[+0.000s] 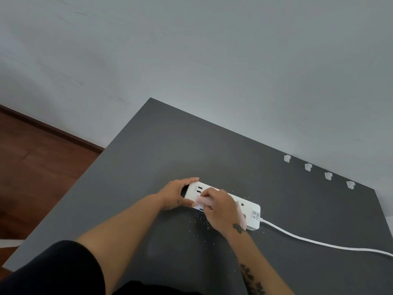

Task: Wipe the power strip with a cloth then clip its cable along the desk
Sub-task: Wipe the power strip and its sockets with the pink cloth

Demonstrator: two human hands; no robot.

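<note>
A white power strip (252, 211) lies flat on the dark grey desk (165, 150), its USB ports at the left end. My left hand (177, 193) grips that left end, thumb on the near side and fingers over the far edge. My right hand (221, 208) presses a pale pink cloth (202, 202) onto the top of the strip, hiding most of its sockets. The white cable (314, 241) leaves the strip's right end and runs off to the right across the desk.
Several small white cable clips (308, 167) sit in a row along the desk's far right edge by the wall. Fine light crumbs (198, 220) are scattered on the desk around the strip. Wooden floor (32, 171) lies left of the desk.
</note>
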